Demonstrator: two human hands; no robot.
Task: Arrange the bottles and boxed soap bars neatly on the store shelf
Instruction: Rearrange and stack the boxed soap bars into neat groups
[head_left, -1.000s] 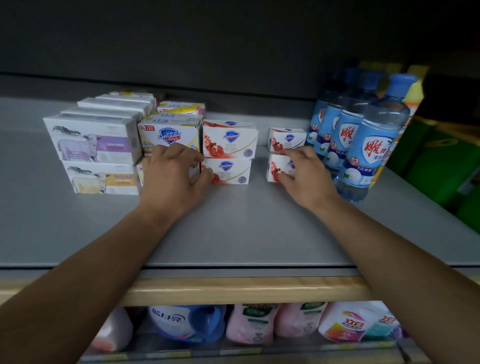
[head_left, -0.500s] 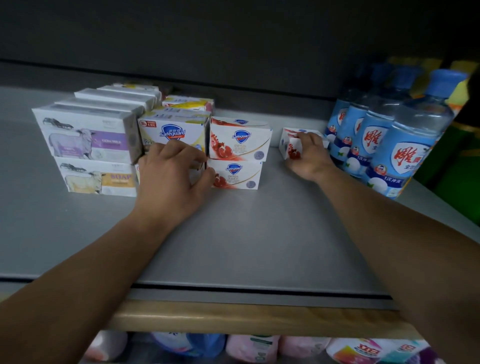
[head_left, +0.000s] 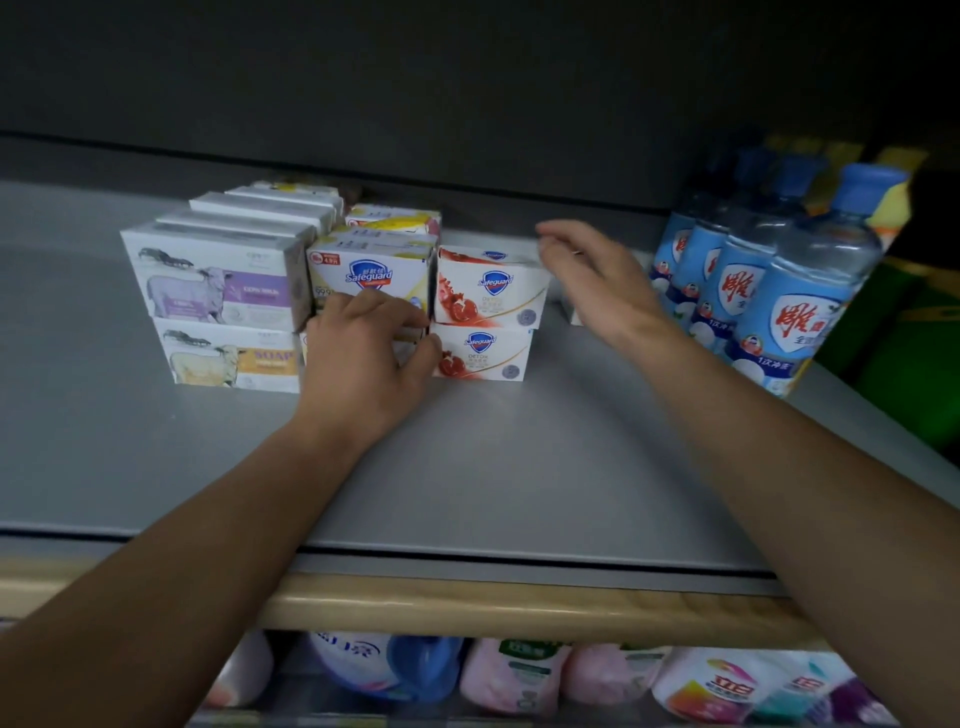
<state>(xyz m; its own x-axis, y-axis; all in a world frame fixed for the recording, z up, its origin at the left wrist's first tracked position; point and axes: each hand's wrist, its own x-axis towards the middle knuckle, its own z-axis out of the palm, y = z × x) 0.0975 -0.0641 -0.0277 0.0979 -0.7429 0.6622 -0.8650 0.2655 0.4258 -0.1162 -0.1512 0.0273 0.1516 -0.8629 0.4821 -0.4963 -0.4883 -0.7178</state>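
Where soap boxes (head_left: 363, 270) stack, grey shelf (head_left: 493, 467) meets dark back wall (head_left: 467, 78).

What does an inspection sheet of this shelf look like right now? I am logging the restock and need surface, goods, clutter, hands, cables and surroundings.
Surface: flat grey shelf board with a pale wooden front edge.
Job's things: white cardboard sheep-print soap boxes stacked at left; white Safeguard soap boxes with red fruit print stacked two high; clear blue-labelled, blue-capped bottles in a row at right.
Clutter: nothing seen.
Hands: left hand grips a lower box under the yellow-trimmed Safeguard soap box; right hand open, blurred, holding nothing.
Cables: nothing seen.
Surroundings: pink and white detergent pouches on the shelf below.
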